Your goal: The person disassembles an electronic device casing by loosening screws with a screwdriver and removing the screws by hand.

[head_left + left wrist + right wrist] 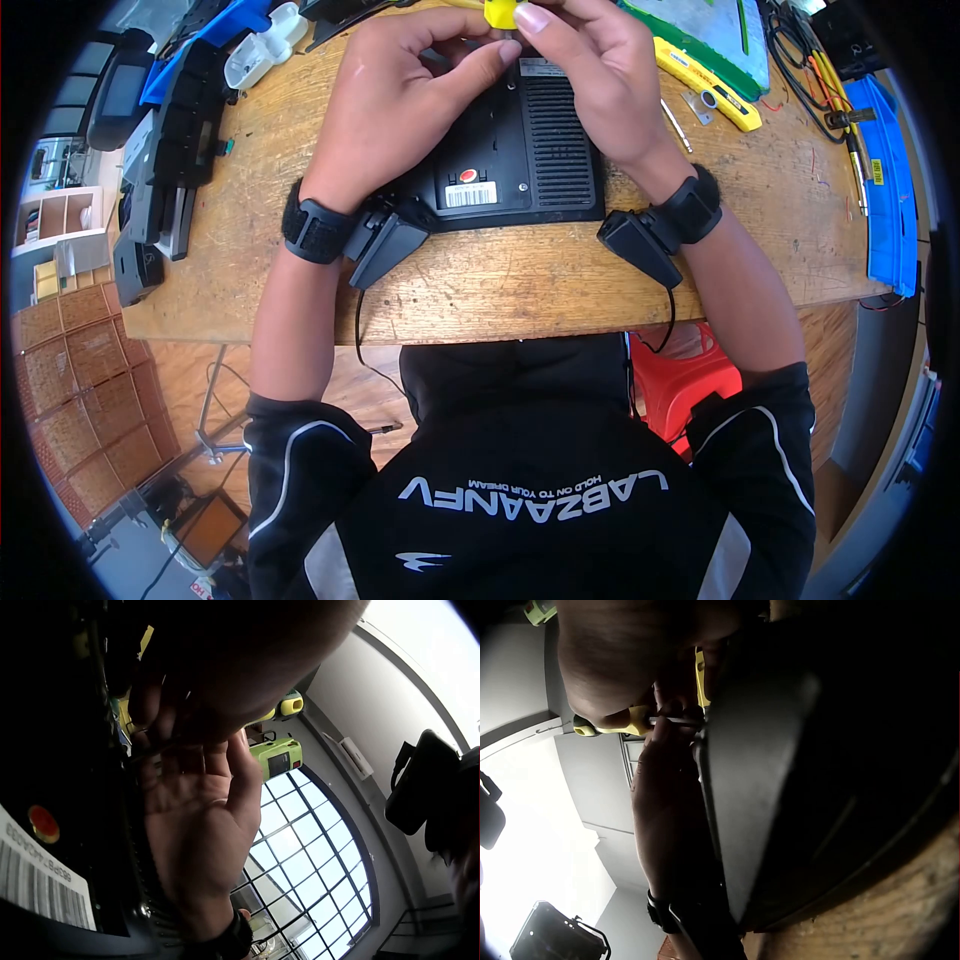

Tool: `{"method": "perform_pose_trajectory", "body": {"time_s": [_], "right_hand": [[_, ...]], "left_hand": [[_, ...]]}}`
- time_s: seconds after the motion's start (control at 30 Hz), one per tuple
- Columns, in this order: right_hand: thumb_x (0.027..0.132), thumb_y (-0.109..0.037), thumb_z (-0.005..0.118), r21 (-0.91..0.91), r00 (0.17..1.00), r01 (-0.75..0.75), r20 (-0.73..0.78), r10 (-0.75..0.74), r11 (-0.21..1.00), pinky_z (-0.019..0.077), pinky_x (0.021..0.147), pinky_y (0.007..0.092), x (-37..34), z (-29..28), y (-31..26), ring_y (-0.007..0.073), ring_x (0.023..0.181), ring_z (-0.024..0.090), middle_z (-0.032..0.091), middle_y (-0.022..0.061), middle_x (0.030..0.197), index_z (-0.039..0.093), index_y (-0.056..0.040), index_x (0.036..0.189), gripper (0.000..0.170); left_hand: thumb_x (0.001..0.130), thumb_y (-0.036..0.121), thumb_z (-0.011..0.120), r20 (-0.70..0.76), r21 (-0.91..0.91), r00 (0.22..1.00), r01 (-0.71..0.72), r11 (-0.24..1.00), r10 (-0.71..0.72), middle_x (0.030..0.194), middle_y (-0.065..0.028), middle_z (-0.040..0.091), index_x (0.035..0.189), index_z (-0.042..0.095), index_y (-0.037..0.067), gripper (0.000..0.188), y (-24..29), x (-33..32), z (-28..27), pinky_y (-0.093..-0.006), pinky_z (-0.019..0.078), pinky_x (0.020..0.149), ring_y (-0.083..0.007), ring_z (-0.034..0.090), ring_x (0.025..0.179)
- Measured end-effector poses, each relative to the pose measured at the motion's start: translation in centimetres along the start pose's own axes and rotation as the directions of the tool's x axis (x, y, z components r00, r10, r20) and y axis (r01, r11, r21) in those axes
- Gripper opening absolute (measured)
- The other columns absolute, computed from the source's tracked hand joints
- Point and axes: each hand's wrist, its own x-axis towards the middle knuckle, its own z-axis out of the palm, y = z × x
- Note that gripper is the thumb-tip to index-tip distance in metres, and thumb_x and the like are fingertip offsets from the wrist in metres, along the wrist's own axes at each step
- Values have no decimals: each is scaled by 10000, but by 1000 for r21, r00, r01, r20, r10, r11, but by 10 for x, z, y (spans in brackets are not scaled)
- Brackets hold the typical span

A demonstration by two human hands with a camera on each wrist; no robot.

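Observation:
A black plastic device housing lies on the bench, with a slatted vent, visible screws, a barcode label and a round red sticker facing up. Over its far part, my right hand grips the yellow handle of a screwdriver. The right wrist view shows the dark-ended handle and the metal shaft pointing at the housing. My left hand pinches the shaft low down, its thumb tip close over the housing. Fingers and casing hide the screwdriver's tip.
Right of the housing lie a yellow utility knife, a thin metal rod and a small metal ring piece. Blue bins and cables line the right edge. Black equipment and a white plastic part stand left.

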Motion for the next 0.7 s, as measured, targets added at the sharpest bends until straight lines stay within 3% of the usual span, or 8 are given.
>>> {"method": "perform_pose_trajectory", "body": {"time_s": [0.07,0.1,0.2,0.27,0.4,0.47,0.57,0.7], "right_hand": [[979,-168,672,-26,989,-139,42,140,990,534,860,254,-2,-1,-5,125,966,648,633,129,1193,544,102,1294,434],[979,-168,672,-25,989,-139,42,140,990,534,860,254,-3,1,-6,125,966,648,633,129,1193,544,102,1294,434],[974,-190,684,-124,996,-85,-3,85,989,534,855,257,-2,5,-8,129,988,638,627,133,1208,563,103,1289,447],[972,-175,689,-201,996,52,78,-37,978,536,840,257,0,4,-8,120,991,631,626,119,1173,585,97,1258,408],[972,-163,695,-253,988,74,153,-35,965,534,829,250,0,-1,-8,106,983,631,621,108,1138,580,99,1262,407],[973,-133,690,-114,996,-63,54,70,991,534,830,253,-2,-1,-5,103,992,629,618,94,1108,583,93,1259,380],[972,-127,689,-128,994,-81,64,90,988,535,833,250,-1,2,-6,101,996,629,621,89,1109,585,85,1253,367],[956,-101,708,-224,999,-5,48,17,974,539,818,242,0,4,-5,104,982,636,622,86,1109,590,78,1245,360]], "left_hand": [[942,200,776,1,44,1000,17,999,-17,845,-6,739,1111,760,28,242,2,-1,0,-211,498,671,-43,630,744],[942,200,776,1,44,1000,18,999,-18,845,-6,739,1111,760,28,242,1,-1,-1,-211,498,671,-43,630,744],[937,198,781,39,126,998,46,991,-51,855,-17,743,1112,759,20,251,-2,-1,-5,-218,498,668,-50,633,746],[933,194,784,1,104,999,-36,994,36,862,-27,748,1095,761,13,244,-5,-1,-4,-224,503,671,-56,642,752],[931,184,783,1,17,992,-125,992,125,868,-37,754,1084,759,2,239,-1,0,2,-232,514,691,-65,656,774],[933,171,778,32,0,998,-52,999,52,895,-47,764,1096,754,-4,240,3,-1,2,-237,523,720,-78,667,803],[949,167,756,58,80,996,66,995,-70,924,-60,772,1117,747,-9,243,2,-2,-1,-244,526,744,-93,673,822],[957,172,747,44,116,998,-38,993,33,934,-64,773,1124,746,-5,243,-6,-2,-3,-245,526,741,-95,673,819]]}}
